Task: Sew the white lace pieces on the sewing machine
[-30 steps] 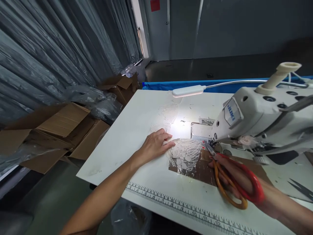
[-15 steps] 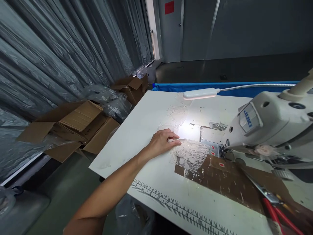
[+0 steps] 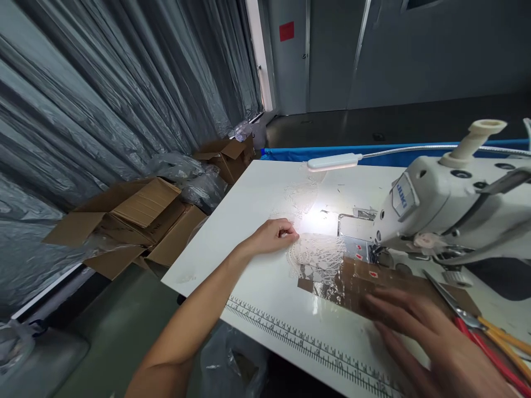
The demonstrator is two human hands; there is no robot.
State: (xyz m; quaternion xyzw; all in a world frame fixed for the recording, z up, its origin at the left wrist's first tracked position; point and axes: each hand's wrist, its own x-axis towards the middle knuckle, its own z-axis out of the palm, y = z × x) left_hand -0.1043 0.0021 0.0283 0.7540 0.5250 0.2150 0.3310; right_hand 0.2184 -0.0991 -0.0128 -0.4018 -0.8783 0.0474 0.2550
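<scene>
Left hand (image 3: 271, 236) pinched white lace (image 3: 319, 255) at its upper left, likely keeping it flat on the surface (image 3: 236, 221) beside the sewing machine (image 3: 440, 204). Right hand (image 3: 427, 331), blurred, looked spread and empty; scissors (image 3: 468, 318) lay near it, apparently for easy reach.

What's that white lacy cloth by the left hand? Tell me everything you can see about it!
The white lace looks thin and partly see-through, with open, netlike patterns and little holes near its left edge. It lies slightly rumpled, left of the sewing machine in the picture, partly on the white tabletop and partly over a brown strip. The left hand pinches its upper-left edge. More pale lace lies beyond that hand; I can't tell whether it's the same piece.
</scene>
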